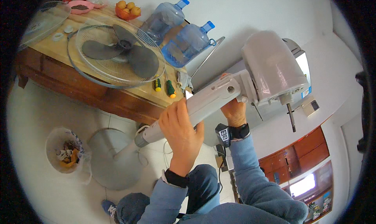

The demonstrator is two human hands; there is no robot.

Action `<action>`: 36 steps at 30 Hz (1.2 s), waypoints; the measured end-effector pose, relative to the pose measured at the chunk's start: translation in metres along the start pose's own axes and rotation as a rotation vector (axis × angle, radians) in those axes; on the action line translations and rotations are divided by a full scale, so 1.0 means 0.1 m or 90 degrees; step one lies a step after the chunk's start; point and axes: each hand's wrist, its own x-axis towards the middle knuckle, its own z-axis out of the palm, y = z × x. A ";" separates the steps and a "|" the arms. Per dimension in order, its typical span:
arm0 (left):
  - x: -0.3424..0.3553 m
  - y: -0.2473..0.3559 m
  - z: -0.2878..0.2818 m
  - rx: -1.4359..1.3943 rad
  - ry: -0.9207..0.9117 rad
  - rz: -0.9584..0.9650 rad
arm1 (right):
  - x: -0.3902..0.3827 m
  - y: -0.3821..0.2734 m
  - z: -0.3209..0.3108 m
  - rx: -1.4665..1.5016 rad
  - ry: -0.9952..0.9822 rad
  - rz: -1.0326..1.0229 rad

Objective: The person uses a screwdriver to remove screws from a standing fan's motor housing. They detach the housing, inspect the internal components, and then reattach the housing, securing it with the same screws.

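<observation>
A white pedestal fan [213, 96] without blades or cage leans across the middle, its bare metal motor shaft [291, 117] pointing down to the right. My left hand [180, 126] is closed round the upper part of its column, fingers over the top. Under the fan's neck, my right hand [235, 111] grips from behind; most of its fingers are hidden, but a fingertip shows above the column. The motor housing [272, 63] is beyond my right hand. A thin pole runs down to the round grey base [117, 161] on the floor.
On the wooden table [78, 81] lie a dark fan blade [143, 61], wire cage parts, two screwdrivers [170, 89] with green-and-yellow handles, and two blue water jugs [188, 44]. A lined trash bin [64, 150] stands left of the base. Cords lie on the floor.
</observation>
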 end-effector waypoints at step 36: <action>0.07 -0.04 -0.05 -0.007 -0.082 0.043 | -0.19 -0.21 -0.01 -0.250 0.043 -0.009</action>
